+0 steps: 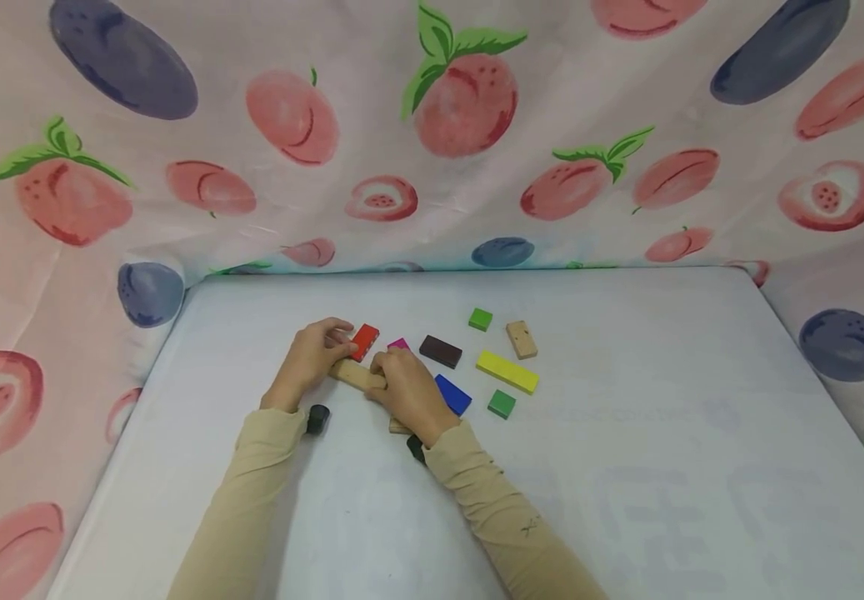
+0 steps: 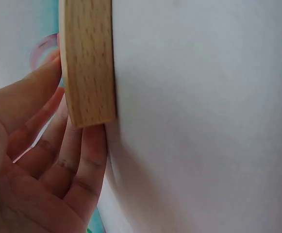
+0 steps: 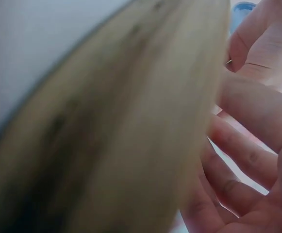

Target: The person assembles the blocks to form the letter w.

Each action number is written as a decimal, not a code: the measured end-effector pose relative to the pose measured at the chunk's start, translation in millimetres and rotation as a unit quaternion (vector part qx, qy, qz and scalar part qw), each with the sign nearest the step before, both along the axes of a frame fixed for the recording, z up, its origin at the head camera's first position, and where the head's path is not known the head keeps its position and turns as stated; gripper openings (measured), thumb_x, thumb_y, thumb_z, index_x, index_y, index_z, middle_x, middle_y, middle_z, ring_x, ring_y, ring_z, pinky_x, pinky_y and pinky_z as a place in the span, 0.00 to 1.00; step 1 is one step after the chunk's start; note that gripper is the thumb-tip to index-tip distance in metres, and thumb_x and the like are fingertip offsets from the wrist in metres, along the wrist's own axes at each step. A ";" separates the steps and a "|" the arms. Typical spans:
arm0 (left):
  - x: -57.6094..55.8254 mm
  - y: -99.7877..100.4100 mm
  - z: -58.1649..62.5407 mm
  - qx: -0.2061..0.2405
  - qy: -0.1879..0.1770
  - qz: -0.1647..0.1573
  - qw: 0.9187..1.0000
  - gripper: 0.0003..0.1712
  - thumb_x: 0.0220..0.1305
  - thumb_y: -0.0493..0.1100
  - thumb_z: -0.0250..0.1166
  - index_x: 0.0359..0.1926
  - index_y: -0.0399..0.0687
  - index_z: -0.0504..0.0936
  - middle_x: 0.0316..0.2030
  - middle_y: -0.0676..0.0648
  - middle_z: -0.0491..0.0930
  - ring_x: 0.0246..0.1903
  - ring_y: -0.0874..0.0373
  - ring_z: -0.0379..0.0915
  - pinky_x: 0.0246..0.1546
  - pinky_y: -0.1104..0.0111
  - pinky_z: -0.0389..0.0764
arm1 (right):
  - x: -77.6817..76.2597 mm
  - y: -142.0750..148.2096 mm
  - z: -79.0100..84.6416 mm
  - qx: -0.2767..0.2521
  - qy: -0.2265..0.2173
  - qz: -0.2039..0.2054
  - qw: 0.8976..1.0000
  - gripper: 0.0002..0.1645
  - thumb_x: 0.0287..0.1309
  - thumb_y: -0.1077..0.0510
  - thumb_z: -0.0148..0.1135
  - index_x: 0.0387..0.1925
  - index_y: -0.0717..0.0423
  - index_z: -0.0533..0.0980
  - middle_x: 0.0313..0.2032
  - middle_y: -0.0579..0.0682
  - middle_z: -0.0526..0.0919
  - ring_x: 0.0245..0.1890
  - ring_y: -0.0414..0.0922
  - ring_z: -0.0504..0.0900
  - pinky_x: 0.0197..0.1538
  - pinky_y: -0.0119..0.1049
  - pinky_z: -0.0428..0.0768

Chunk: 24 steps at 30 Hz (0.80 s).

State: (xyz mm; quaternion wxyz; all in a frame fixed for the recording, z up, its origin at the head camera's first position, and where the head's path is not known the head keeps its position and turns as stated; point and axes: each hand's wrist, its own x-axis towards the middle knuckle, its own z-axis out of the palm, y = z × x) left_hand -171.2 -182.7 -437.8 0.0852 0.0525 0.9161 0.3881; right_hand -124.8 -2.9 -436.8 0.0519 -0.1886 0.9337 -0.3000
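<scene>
My right hand (image 1: 409,390) pinches the right end of a long pale wooden block (image 1: 357,375), thumb on the near side and fingers on the far side. At the block's left end is my left hand (image 1: 310,357), its thumb and fingertips just past the block, beside a red block (image 1: 365,342). In the left wrist view the pale block (image 2: 90,63) stands in front of the left hand (image 2: 43,165) and hides its fingertips. A second wooden block (image 1: 399,426) lies under the right wrist; a large blurred wooden surface (image 3: 111,126) fills much of the right wrist view.
Around the right hand lie a magenta block (image 1: 398,343), a dark brown block (image 1: 441,352) and a blue block (image 1: 453,395). Farther right are a yellow block (image 1: 507,372), two green blocks (image 1: 480,319) and a wooden block (image 1: 521,340). Fruit-patterned cloth (image 1: 372,125) borders the white table (image 1: 664,467).
</scene>
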 end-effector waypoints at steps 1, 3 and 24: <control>0.3 0.2 0.6 -0.002 -0.003 0.003 1.000 0.22 0.67 0.41 0.66 0.59 0.36 0.78 0.46 0.36 0.84 0.46 0.43 0.82 0.51 0.52 0.81 | 0.4 0.4 0.3 0.003 0.001 0.000 1.000 0.16 0.54 0.54 0.75 0.42 0.58 0.83 0.37 0.49 0.82 0.36 0.41 0.76 0.43 0.30 0.79; 0.5 -0.1 0.5 -0.004 -0.008 0.006 1.000 0.22 0.67 0.41 0.66 0.59 0.36 0.77 0.47 0.36 0.83 0.46 0.43 0.81 0.51 0.52 0.80 | 1.3 0.8 1.2 0.006 0.000 -0.001 1.000 0.16 0.56 0.53 0.74 0.42 0.58 0.84 0.36 0.49 0.81 0.36 0.41 0.75 0.42 0.30 0.79; -1.0 -0.4 -5.4 0.009 0.012 -0.013 1.000 0.27 0.63 0.43 0.70 0.62 0.41 0.77 0.45 0.38 0.82 0.45 0.45 0.80 0.48 0.54 0.80 | -2.1 -2.7 -0.5 0.027 0.017 0.024 0.999 0.16 0.60 0.53 0.70 0.46 0.57 0.82 0.40 0.50 0.81 0.40 0.42 0.78 0.48 0.32 0.80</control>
